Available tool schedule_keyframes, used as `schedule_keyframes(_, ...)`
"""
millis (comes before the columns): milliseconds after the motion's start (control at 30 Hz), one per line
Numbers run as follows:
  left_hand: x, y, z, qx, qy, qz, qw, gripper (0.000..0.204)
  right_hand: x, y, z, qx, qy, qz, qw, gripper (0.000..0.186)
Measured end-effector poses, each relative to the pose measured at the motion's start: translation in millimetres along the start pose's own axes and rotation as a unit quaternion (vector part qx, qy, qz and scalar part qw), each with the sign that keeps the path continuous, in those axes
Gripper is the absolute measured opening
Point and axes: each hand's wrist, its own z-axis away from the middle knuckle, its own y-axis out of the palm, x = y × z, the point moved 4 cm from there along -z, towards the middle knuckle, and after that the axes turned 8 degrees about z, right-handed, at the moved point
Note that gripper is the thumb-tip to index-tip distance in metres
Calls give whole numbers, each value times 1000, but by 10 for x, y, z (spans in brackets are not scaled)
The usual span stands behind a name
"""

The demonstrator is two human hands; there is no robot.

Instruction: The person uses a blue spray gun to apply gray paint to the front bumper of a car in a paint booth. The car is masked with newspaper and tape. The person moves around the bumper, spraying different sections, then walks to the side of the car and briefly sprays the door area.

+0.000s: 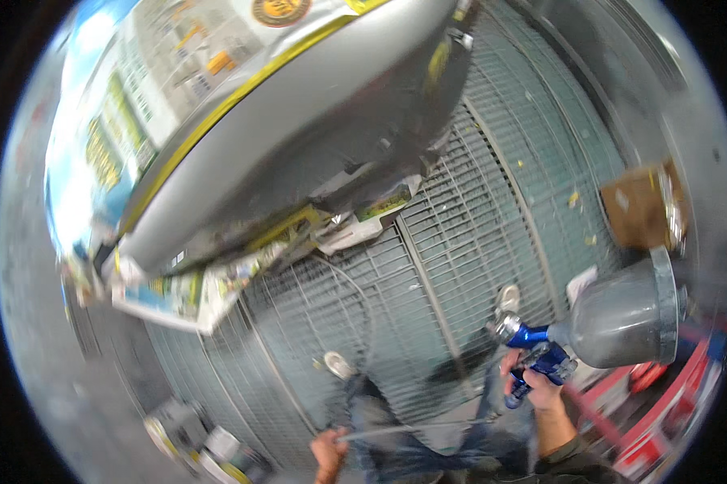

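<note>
My right hand (pixel 544 392) is closed around the handle of a blue spray gun (pixel 551 363) at the lower right. The gun carries a large translucent grey cup (pixel 618 319), tilted to the right. At the bottom, my left hand (pixel 329 450) is closed on a thin pale air hose (pixel 412 428), which runs across my legs toward the gun. Ahead stands a silver-grey car body panel (pixel 299 105). Printed masking paper (pixel 178 64) and yellow tape border its upper side, and more masking paper (pixel 194 294) hangs along the lower edge. Neither hand touches the panel.
Metal floor grating (pixel 468 218) lies under my feet. A cardboard box (pixel 642 206) sits at the right wall. Beside my right arm stands a red frame or cart (pixel 622 411). Blurred grey-white containers (pixel 178 431) are at the lower left. Yellow scraps dot the floor.
</note>
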Motion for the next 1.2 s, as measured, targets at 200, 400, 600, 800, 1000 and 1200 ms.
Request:
schedule_keyframes(200,2608,-19,-568,80,-127,288,946,24,-992,777,-37,-29,-105,-60,992,45)
schedule_keyframes(400,3156,178,-1661,15,-58,229,972,36,-1559,735,-804,-304,-395,-121,858,31)
schedule_keyframes(600,2310,621,-2554,-82,139,32,986,17,-2719,899,-1224,-92,-378,-22,921,53)
schedule_keyframes(800,1865,796,-2421,-110,286,-23,952,16,-3124,748,-1526,13,-494,42,868,39)
schedule_keyframes(1000,1579,835,-2213,-223,323,45,919,29,-3152,592,-1433,-344,-502,-19,793,30)
schedule_keyframes(1200,1591,932,-2352,-185,348,203,897,31,-3397,960,-1229,-56,-474,64,877,40)
